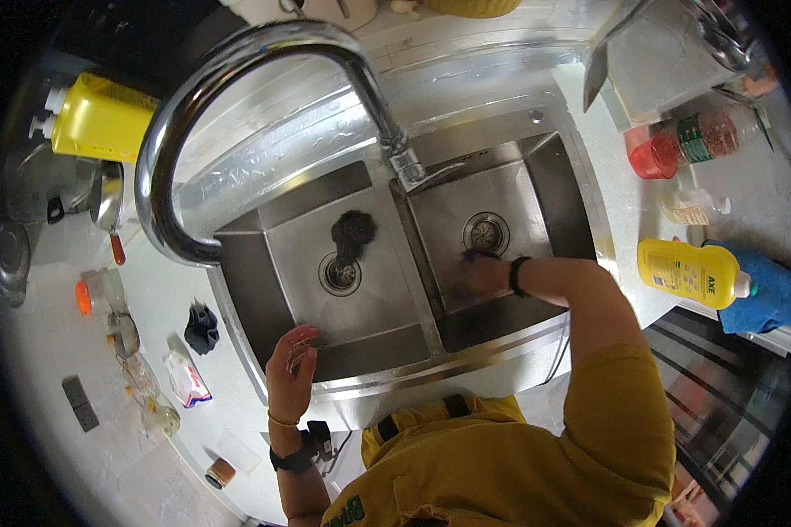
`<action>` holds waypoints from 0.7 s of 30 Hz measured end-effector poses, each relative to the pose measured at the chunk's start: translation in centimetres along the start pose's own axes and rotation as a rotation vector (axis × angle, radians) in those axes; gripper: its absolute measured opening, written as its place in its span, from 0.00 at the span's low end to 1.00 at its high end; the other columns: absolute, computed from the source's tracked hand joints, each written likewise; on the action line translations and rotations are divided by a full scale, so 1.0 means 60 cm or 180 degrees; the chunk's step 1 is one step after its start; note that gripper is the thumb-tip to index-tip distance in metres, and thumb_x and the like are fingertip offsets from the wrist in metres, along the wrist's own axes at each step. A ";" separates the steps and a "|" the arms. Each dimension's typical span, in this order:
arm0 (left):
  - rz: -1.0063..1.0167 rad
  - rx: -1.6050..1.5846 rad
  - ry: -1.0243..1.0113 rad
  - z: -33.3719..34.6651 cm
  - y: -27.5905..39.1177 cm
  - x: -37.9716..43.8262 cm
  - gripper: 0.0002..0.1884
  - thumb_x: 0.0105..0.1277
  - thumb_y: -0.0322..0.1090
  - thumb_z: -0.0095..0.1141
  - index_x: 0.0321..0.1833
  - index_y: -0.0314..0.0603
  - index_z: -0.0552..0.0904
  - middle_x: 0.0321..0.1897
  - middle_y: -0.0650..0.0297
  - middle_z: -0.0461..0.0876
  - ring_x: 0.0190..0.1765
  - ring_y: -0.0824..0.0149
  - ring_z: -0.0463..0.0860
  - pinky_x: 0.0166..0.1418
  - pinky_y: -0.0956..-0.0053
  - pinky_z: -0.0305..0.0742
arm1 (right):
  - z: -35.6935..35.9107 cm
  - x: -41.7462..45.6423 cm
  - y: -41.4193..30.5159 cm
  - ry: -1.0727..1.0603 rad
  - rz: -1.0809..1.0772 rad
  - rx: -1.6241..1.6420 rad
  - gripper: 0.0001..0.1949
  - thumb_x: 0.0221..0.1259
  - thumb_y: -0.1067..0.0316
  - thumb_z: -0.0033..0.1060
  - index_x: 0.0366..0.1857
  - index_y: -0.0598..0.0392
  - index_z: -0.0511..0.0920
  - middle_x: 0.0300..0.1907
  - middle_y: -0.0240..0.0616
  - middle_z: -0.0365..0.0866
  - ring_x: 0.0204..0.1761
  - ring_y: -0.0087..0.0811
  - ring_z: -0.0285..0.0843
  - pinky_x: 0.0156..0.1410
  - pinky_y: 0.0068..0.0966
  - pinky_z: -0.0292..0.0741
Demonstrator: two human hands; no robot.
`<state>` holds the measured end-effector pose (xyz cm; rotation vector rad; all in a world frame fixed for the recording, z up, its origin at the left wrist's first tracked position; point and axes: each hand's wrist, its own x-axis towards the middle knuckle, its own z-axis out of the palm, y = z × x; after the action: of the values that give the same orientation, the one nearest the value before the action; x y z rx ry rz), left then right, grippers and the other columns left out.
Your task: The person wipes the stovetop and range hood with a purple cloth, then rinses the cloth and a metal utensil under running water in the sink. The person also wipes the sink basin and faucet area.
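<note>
My right hand (481,277) is low in the right basin of the stainless steel double sink (428,323), just below its drain strainer (486,235). It is blurred, and a dark purplish item (478,255) shows at its fingers; whether it is gripped is hard to tell. Over the front left rim of the left basin hangs my left hand (296,356), fingers loosely curled and apart, holding nothing. A dark scouring pad (354,234) lies in the left basin, partly over the other drain strainer (341,275). The chrome faucet (409,168) points over the divider.
The faucet's tall neck (165,125) arches over the left side. Yellow bottles (102,122), a dark crumpled cloth (202,328), a packet (186,377) and several glass jars stand or lie left. At right are a yellow AXE bottle (689,273), a blue cloth (764,286) and a red-capped plastic bottle (708,135).
</note>
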<state>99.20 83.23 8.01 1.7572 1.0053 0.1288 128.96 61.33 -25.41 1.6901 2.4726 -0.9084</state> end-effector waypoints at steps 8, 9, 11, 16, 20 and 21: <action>-0.0350 -0.0196 0.0118 -0.007 -0.032 -0.022 0.16 0.63 0.23 0.50 0.55 0.38 0.73 0.47 0.60 0.80 0.49 0.70 0.78 0.54 0.76 0.71 | -0.262 -0.077 0.125 0.0483 0.1635 -0.0624 0.09 0.51 0.71 0.52 0.35 0.56 0.81 0.48 0.44 0.75 0.51 0.47 0.70 0.45 0.37 0.77; -0.0374 -0.0169 0.0096 -0.006 -0.029 -0.022 0.16 0.63 0.23 0.50 0.55 0.38 0.73 0.47 0.60 0.80 0.50 0.69 0.78 0.54 0.76 0.71 | -0.245 -0.088 0.163 0.0825 0.1563 -0.0840 0.10 0.50 0.71 0.53 0.36 0.54 0.81 0.51 0.43 0.74 0.50 0.48 0.69 0.46 0.35 0.77; -0.0382 -0.0084 0.0048 -0.009 -0.018 -0.013 0.16 0.63 0.24 0.50 0.55 0.38 0.73 0.47 0.60 0.80 0.50 0.69 0.78 0.55 0.76 0.71 | -0.188 -0.116 0.204 0.0365 0.2280 -0.0887 0.10 0.49 0.72 0.55 0.36 0.54 0.81 0.52 0.44 0.72 0.52 0.50 0.67 0.47 0.37 0.77; -0.0301 -0.0305 0.0079 -0.010 -0.023 -0.004 0.16 0.63 0.24 0.50 0.54 0.37 0.73 0.45 0.59 0.81 0.50 0.70 0.78 0.55 0.77 0.70 | -0.153 -0.127 0.124 -0.0730 0.2533 -0.0872 0.09 0.56 0.74 0.49 0.35 0.67 0.79 0.49 0.48 0.75 0.53 0.52 0.68 0.48 0.44 0.76; -0.0265 -0.0175 -0.0064 -0.004 -0.034 -0.002 0.15 0.64 0.25 0.50 0.54 0.35 0.73 0.44 0.59 0.81 0.49 0.71 0.78 0.54 0.78 0.71 | -0.098 -0.158 0.084 -0.1482 0.2485 0.0609 0.08 0.54 0.75 0.51 0.30 0.66 0.80 0.38 0.53 0.79 0.38 0.49 0.77 0.42 0.39 0.75; -0.0194 -0.0065 -0.0136 -0.002 -0.033 0.000 0.15 0.64 0.25 0.50 0.54 0.35 0.73 0.44 0.59 0.81 0.48 0.71 0.79 0.54 0.78 0.71 | -0.085 -0.164 0.073 -0.1462 0.2499 0.0914 0.07 0.52 0.75 0.51 0.29 0.66 0.80 0.35 0.53 0.80 0.34 0.47 0.78 0.40 0.38 0.74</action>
<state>98.02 83.49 6.45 1.7022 1.0219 0.0627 138.38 56.44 -19.95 1.9826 1.2656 -1.3426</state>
